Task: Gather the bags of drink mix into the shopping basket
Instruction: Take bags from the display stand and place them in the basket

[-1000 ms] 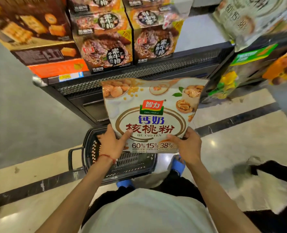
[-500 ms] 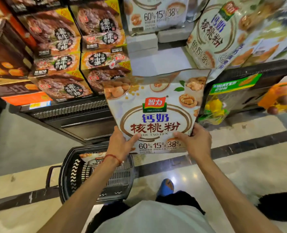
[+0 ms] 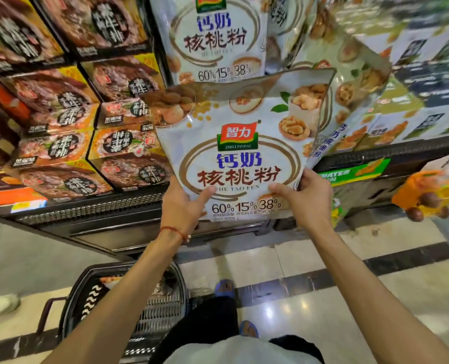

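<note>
Both hands are up in the middle of the frame holding one big bag of drink mix point(image 3: 240, 151) by its bottom edge, upright and facing the camera, walnuts and almonds printed across the top and "60% 15% 38%" along the bottom. The left hand point(image 3: 182, 206) has its thumb pressed on the front at the lower left corner, with the rest of its fingers point(image 3: 207, 191) tucked behind where I can't see them, and there's a red string bracelet point(image 3: 174, 232) on that wrist. The right hand point(image 3: 306, 197) is clamped on the lower right corner the same way, thumb on the front. More bags of the same mix point(image 3: 215, 38) sit on the shelf right behind it at the top centre, and stacked brown snack boxes point(image 3: 68, 106) fill the upper left. The shopping basket point(image 3: 92, 300) is on the tiled floor point(image 3: 323, 292) at the lower left, below the left forearm, well apart from the held bag, and it looks like one bag is already lying in it point(image 3: 110, 281), mostly hidden by the arm.
</note>
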A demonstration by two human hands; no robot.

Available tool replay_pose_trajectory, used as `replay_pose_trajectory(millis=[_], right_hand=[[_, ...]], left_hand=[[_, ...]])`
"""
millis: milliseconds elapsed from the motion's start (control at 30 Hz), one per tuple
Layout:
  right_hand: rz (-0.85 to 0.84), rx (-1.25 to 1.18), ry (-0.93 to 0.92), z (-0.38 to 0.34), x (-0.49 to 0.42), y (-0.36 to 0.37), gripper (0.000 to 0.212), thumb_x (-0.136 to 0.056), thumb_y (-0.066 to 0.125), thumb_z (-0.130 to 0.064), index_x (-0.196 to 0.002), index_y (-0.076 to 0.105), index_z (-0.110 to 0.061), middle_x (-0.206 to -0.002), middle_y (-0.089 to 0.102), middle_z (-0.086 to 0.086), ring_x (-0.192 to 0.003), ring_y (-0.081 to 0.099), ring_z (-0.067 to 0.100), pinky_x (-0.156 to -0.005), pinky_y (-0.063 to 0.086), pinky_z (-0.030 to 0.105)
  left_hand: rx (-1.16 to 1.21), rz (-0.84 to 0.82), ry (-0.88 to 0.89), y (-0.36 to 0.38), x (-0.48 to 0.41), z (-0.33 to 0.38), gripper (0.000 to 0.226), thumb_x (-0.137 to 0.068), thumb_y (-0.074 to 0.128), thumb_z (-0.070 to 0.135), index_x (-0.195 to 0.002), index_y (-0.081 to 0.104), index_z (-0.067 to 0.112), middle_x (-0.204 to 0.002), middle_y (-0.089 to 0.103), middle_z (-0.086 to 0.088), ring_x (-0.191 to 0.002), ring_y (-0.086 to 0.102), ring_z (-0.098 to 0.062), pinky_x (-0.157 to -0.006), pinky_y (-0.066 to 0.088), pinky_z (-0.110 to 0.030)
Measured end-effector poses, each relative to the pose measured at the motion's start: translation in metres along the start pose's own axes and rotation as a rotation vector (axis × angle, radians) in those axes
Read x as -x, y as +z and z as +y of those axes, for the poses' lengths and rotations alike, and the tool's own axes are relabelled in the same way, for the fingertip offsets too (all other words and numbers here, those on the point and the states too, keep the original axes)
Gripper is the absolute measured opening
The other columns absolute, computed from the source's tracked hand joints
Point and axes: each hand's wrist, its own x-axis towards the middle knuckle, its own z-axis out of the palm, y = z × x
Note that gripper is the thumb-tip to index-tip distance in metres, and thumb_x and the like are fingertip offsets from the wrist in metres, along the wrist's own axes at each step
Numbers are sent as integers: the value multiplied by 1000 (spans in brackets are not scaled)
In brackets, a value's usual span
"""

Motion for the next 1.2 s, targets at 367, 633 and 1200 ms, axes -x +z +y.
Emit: replay_pose_trajectory(millis=[367,633,1200], right_hand=[[-4,-83,-66,-39,-159,35,31,-75,91,-20,-100,74,-30,-100,81,-11,-93,77,8,-89,63,45],[-82,-76,-36,-42,-237,76,31,-79,89,-23,-107,76,-25,-105,80,-9,-99,76,10,-91,62,47],[-119,26,-34,-18,-272,100,40,-81,87,-25,-117,68,-24,-108,78,-11,-103,74,5,-96,60,46]], left_hand=[[143,167,53,53,-146,39,53,-83,83,29,-129,56,24,-121,69,7,-103,64,5,-92,56,-26],[221,228,-50,69,-231,28,54,-79,86,25,-125,58,25,-118,69,8,-108,66,-2,-89,60,-43],[245,213,-143,87,-251,-6,66,-82,82,16,-135,44,14,-128,65,-4,-118,64,-15,-99,55,-41]])
